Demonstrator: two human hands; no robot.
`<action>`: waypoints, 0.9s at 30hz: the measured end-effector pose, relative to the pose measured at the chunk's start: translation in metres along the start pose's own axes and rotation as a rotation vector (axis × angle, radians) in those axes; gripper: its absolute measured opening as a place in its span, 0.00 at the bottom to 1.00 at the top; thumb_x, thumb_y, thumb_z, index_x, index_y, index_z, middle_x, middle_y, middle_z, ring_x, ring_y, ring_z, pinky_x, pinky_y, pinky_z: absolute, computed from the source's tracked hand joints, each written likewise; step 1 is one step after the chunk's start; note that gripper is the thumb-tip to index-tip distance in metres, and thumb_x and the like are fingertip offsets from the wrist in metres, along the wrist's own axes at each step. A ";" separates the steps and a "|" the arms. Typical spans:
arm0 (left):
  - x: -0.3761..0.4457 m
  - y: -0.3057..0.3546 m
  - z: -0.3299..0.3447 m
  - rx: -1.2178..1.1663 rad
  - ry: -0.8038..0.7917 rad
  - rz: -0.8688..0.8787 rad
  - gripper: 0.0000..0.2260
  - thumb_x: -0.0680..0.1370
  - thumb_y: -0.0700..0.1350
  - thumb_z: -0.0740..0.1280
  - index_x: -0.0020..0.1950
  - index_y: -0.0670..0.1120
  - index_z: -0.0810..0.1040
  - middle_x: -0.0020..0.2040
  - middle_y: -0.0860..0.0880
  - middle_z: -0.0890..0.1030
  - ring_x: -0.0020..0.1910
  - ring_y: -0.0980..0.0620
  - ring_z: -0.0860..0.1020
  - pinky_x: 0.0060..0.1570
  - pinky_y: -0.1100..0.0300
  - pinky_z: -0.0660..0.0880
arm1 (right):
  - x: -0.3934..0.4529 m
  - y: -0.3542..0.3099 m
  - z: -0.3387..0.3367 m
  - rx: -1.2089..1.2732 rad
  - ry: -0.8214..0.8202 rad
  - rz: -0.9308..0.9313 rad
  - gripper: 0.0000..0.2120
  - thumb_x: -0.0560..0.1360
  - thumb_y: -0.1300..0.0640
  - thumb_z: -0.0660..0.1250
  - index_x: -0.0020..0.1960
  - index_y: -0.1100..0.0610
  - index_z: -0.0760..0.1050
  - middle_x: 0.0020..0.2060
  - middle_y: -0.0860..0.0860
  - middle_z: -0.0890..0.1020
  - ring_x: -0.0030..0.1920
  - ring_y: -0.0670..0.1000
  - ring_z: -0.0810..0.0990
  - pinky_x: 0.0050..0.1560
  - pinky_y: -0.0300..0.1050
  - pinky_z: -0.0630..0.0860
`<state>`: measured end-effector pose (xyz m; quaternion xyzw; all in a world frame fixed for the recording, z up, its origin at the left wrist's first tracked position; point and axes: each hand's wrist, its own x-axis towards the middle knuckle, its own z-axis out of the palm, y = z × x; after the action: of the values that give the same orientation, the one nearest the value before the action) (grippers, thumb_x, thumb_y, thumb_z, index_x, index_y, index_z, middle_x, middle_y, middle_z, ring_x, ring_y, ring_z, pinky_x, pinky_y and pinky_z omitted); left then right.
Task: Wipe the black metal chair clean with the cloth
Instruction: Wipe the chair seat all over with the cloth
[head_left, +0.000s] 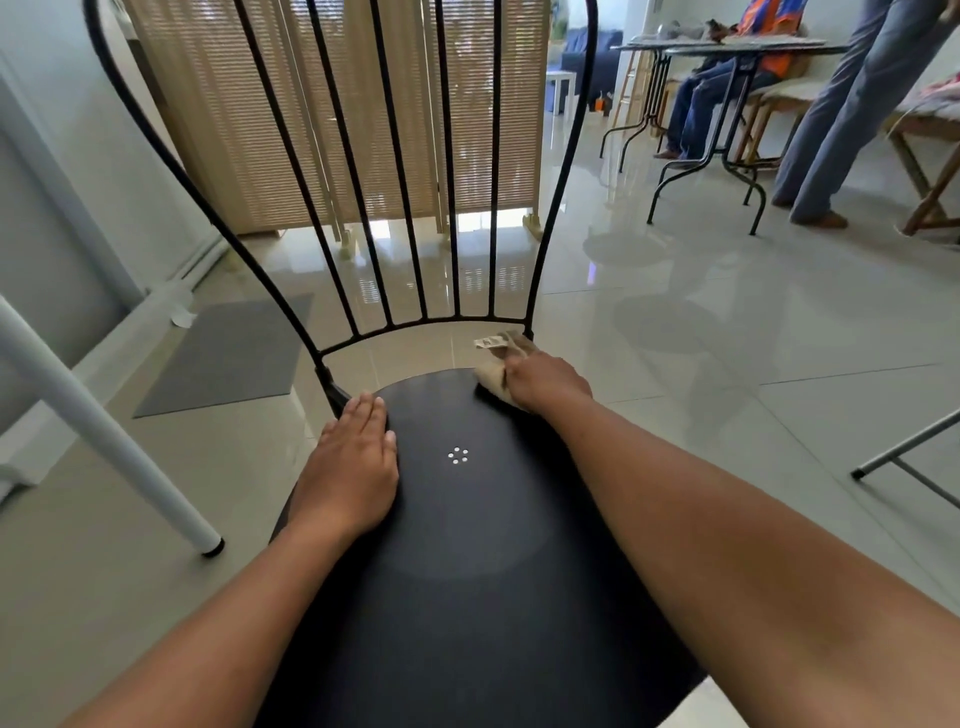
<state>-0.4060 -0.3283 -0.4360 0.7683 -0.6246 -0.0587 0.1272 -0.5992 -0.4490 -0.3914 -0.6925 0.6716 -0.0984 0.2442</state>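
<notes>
black metal chair (467, 571) is steadied by the left hand (353, 467), laid flat on the seat's left side; a beige cloth (493, 371) is gripped by the right hand (545, 379) at the far right rim, unwiped seat lying nearer.

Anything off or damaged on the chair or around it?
Nothing damaged. The chair stands upright, its bars look straight. Only oddity: a crumpled white scrap on the floor beside the grey mat.

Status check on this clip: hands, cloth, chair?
Left hand flat on chair seat. Right hand grips cloth at seat's back right edge. Nothing obstructing.
</notes>
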 end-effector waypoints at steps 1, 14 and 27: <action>0.000 0.000 -0.001 0.000 0.002 -0.001 0.24 0.85 0.49 0.47 0.81 0.45 0.50 0.81 0.50 0.48 0.80 0.55 0.46 0.77 0.58 0.42 | -0.001 0.001 0.001 -0.017 0.018 -0.016 0.22 0.82 0.50 0.50 0.72 0.55 0.69 0.68 0.58 0.74 0.66 0.61 0.73 0.61 0.54 0.69; -0.037 -0.025 -0.012 -0.014 -0.010 -0.276 0.27 0.84 0.54 0.45 0.81 0.44 0.51 0.81 0.48 0.52 0.80 0.50 0.49 0.78 0.48 0.44 | -0.028 -0.036 0.062 -0.296 -0.061 -0.756 0.25 0.82 0.40 0.47 0.79 0.40 0.52 0.79 0.42 0.54 0.79 0.45 0.47 0.77 0.55 0.46; -0.038 -0.023 -0.009 -0.103 0.031 -0.295 0.26 0.84 0.52 0.45 0.81 0.45 0.48 0.81 0.49 0.51 0.80 0.52 0.48 0.78 0.53 0.44 | -0.015 -0.129 0.087 -0.456 -0.208 -0.713 0.25 0.83 0.45 0.47 0.79 0.44 0.54 0.80 0.47 0.54 0.79 0.54 0.54 0.71 0.72 0.49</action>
<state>-0.3898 -0.2859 -0.4359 0.8451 -0.4989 -0.0967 0.1661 -0.4461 -0.4195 -0.4032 -0.9237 0.3667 0.0446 0.1020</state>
